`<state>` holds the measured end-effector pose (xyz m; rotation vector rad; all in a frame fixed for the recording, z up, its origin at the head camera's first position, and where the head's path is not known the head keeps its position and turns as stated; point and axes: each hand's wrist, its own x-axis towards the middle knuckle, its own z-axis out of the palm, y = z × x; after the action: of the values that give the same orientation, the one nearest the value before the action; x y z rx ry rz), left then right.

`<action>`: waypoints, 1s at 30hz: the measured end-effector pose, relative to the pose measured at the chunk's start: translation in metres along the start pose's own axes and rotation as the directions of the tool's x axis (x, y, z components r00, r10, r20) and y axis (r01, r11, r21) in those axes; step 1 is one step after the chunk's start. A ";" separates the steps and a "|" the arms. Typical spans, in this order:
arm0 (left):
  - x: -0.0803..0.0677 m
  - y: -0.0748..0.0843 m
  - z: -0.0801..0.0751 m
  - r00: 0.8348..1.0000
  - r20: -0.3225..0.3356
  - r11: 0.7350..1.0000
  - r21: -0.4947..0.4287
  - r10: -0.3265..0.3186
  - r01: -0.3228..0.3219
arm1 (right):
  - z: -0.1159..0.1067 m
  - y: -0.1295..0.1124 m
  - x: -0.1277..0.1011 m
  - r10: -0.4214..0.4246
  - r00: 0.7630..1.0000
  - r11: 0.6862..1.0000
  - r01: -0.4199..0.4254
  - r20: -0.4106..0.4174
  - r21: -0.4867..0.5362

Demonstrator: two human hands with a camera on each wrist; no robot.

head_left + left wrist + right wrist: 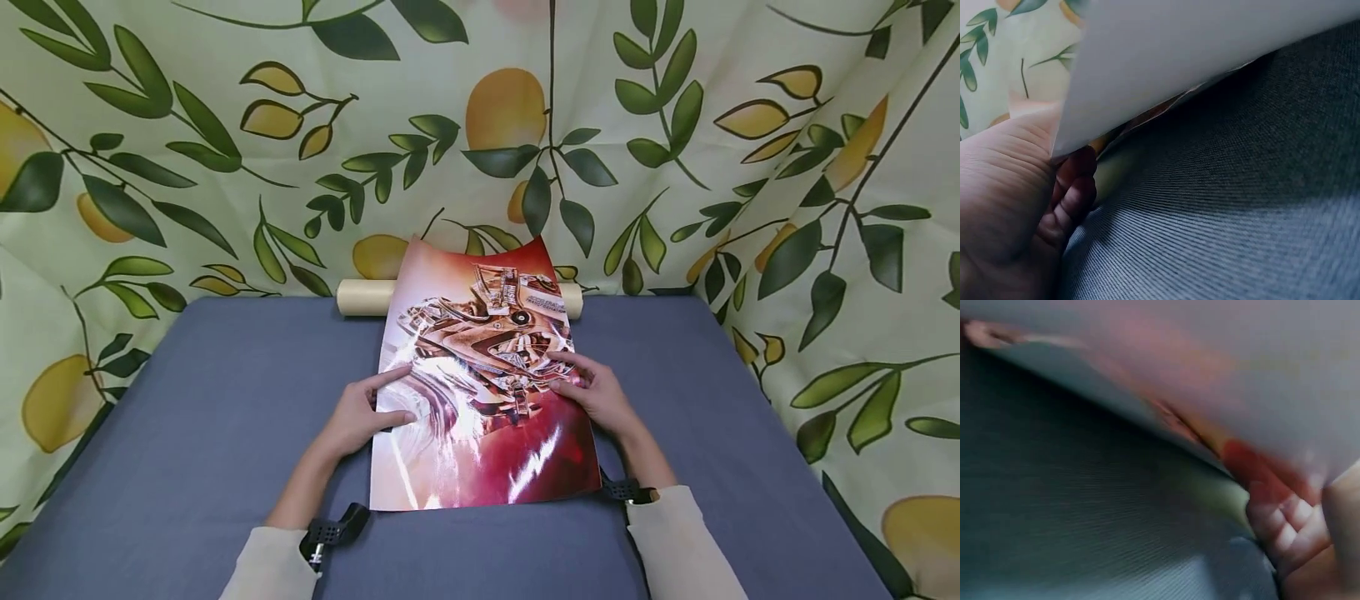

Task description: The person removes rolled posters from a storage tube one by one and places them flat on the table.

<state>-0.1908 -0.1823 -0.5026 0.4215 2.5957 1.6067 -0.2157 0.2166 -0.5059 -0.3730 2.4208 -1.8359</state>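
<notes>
Both edges were taken! The left hand [360,415] pinched the left side of the glossy print [472,358], thumb and forefinger on top, other fingers [1077,197] curled beneath; over on the right edge, the right hand [602,402] pinched too, its folded fingers blurred in the wrist view. Glare streaked the mechanical picture. The print sat above the middle of the blue-grey worktop [225,400], underside lifted, its far end covering the middle of a pale roll [367,298] before leafy fabric [420,75].
</notes>
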 end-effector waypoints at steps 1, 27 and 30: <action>0.000 0.000 0.000 1.000 -0.004 1.000 0.002 -0.004 0.004 | 0.001 -0.001 -0.003 -0.003 1.000 1.000 0.003 -0.003 0.005; 0.001 0.002 -0.006 0.990 0.138 1.000 -0.010 -0.003 0.004 | -0.003 -0.006 -0.036 0.008 0.983 0.978 -0.046 0.182 0.204; 0.002 0.001 -0.007 0.992 0.127 0.999 -0.032 0.003 0.001 | -0.002 -0.005 -0.034 0.002 0.984 0.970 -0.046 0.179 0.238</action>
<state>-0.1935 -0.1875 -0.4983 0.5047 2.4745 1.5646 -0.1822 0.2260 -0.5035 -0.4620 2.0488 -1.9650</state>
